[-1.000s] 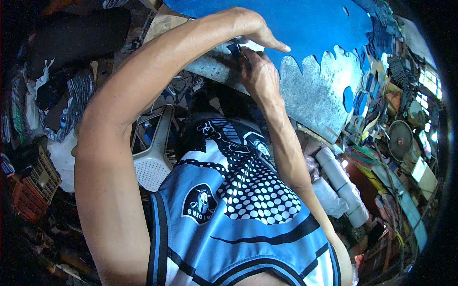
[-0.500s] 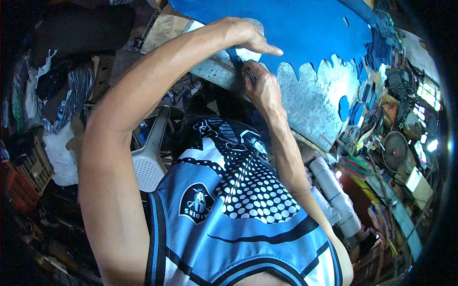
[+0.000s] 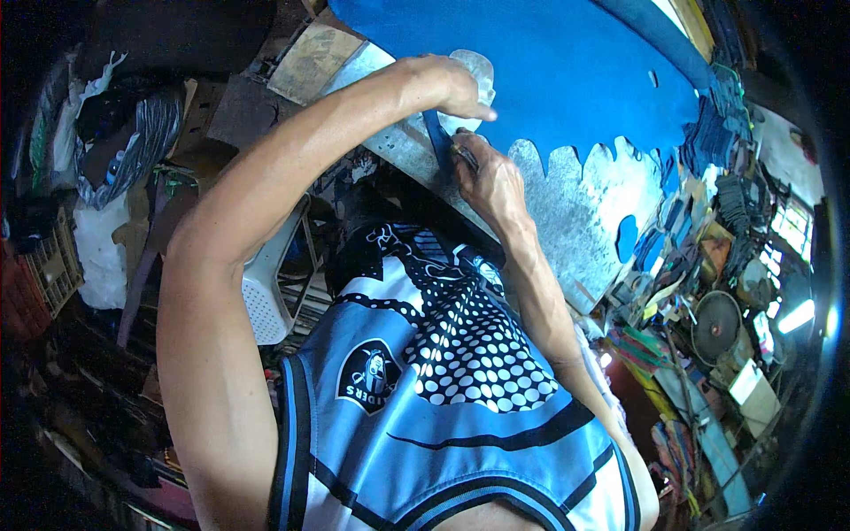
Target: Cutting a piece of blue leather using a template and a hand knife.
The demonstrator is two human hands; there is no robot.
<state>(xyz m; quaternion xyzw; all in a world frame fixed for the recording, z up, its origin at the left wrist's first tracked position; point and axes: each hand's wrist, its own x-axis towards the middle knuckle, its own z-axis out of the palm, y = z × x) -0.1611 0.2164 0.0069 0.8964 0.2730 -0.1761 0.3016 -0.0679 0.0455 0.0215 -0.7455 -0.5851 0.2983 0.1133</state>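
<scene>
A large blue sheet (image 3: 567, 80) with a scalloped cut edge lies over a worn grey metal-topped table (image 3: 571, 199). On the sheet's near left part is a pale, rounded, sole-shaped template (image 3: 474, 66). My left hand (image 3: 447, 84) rests flat across the template, thumb stretched to the right; its other fingers are mostly hidden. Just below it, at the sheet's edge, my right hand (image 3: 491, 173) is closed around a small dark knife (image 3: 466, 157), whose blade I cannot make out. A narrow blue strip (image 3: 436, 137) hangs by the table's near edge, left of the knife.
A loose blue offcut (image 3: 627, 237) lies on the metal top. Stacks of dark blue cut pieces (image 3: 708, 133) crowd the right side. Further right stands a round fan (image 3: 715, 326). A pale plastic chair (image 3: 270, 296) is under my left arm, and a bag-lined container (image 3: 133, 150) stands left.
My left hand has shifted slightly left and down, uncovering more of the template. My right hand, still around the knife, sits slightly lower in view. The whole view has tilted a little.
</scene>
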